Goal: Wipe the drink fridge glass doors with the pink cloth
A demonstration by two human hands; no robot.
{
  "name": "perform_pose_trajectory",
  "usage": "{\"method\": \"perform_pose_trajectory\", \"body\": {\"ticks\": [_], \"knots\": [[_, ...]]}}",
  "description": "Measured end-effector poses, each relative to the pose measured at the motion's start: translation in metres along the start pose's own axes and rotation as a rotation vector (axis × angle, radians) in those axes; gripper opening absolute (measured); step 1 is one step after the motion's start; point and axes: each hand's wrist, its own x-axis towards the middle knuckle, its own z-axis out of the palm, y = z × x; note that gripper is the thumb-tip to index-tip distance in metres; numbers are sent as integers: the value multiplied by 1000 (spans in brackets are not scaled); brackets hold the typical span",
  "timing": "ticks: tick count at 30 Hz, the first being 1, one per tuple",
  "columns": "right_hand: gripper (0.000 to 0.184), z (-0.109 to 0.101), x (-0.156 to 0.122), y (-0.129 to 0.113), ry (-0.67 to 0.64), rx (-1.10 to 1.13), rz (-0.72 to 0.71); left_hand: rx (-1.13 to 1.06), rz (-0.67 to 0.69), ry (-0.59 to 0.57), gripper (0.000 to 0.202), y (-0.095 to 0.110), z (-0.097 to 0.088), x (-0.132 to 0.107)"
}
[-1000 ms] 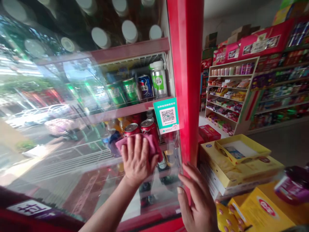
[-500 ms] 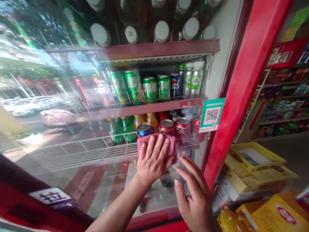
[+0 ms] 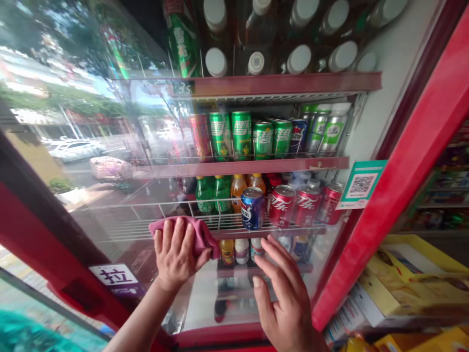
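My left hand [image 3: 176,259] lies over a folded pink cloth [image 3: 202,233] and presses it against the glass door [image 3: 142,200] of a drinks fridge. Its fingers are spread over the cloth, and the thumb rests at the cloth's lower right. To the right, my right hand [image 3: 287,298] is raised in front of the glass with nothing in it, its fingers apart and slightly bent. Whether it touches the glass I cannot tell. Behind the pane, a blue can [image 3: 252,209] and red cans [image 3: 282,205] stand on a wire shelf.
Green cans [image 3: 241,134] and white-capped bottles [image 3: 215,62] fill higher shelves. The red door frame [image 3: 414,112] runs along the right, with a QR-code sticker [image 3: 362,185] beside it. A white and purple label [image 3: 115,279] is at lower left. Yellow boxes [image 3: 432,288] are stacked at right.
My left hand has slid the pink cloth left across the glass, uncovering the blue can's front. My right hand stays raised and open. The view has shifted left.
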Motion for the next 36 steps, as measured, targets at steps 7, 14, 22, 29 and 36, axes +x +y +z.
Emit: {"method": "perform_pose_trajectory", "body": {"ticks": [7, 14, 22, 29, 36], "knots": [[48, 14, 3, -22, -23, -40, -19, -106, -115, -48, 99, 53, 8, 35], [50, 57, 21, -36, -58, -103, -97, -91, 8, -27, 93, 14, 4, 20], [50, 107, 28, -66, -45, -67, -122, -16, 20, -34, 96, -59, -19, -14], [49, 141, 24, -96, -39, -15, -124, 59, -20, -40, 104, -147, -41, -63], [50, 157, 16, -116, -27, 7, -119, 108, -117, -45, 103, -212, -59, -106]]}}
